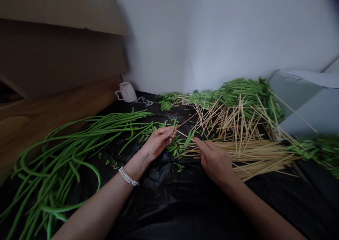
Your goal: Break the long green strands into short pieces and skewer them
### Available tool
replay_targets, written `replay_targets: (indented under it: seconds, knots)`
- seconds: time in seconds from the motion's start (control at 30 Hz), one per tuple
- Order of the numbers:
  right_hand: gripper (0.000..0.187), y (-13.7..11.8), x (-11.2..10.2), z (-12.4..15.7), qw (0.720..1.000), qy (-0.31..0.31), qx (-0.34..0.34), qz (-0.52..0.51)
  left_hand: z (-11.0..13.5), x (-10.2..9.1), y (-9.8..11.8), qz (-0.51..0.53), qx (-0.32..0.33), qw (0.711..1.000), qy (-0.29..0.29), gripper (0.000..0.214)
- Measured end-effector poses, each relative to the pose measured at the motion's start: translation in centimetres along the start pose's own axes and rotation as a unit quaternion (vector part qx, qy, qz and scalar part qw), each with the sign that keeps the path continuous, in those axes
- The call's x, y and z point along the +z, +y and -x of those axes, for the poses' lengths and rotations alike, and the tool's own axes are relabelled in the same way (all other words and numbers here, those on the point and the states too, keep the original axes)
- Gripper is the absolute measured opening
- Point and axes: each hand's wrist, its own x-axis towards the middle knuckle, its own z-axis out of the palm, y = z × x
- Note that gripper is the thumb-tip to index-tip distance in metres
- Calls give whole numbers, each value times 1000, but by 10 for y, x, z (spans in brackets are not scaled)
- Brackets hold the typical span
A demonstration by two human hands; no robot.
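My left hand [160, 141], with a beaded bracelet at the wrist, is closed in a pinch on a short piece of green long bean [174, 122]. In my right hand [215, 160] is a thin bamboo skewer [180, 132], its tip reaching the bean piece at my left fingertips. A few cut bean pieces [189, 138] sit on that skewer close to my right fingers. Loose cut pieces [174, 150] lie below and between the hands. Beside my right hand is a pile of bare bamboo skewers [254, 155].
Whole long beans [66, 151] spread across the left. Filled bean skewers [241, 95] are heaped along the back, with more bean pieces [320, 150] at right. A white mug [127, 92], a cardboard box [60, 49] and a pale box [304, 98] stand around the black plastic sheet [172, 204].
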Motion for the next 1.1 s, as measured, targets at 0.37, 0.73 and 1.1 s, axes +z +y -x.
replay_targets:
  seconds: [0.37,0.73,1.1]
  knots:
    - [44,-2,2,2,1000,-19,-8,-4,0,1,-5,-103,51,993,19,27]
    - [43,-3,3,3,999,-21,-12,-28,2,2,-1,-12,-27,999,23,20]
    - [43,-9,3,3,998,-19,-22,-51,7,10,-16,-136,-8,991,-20,22]
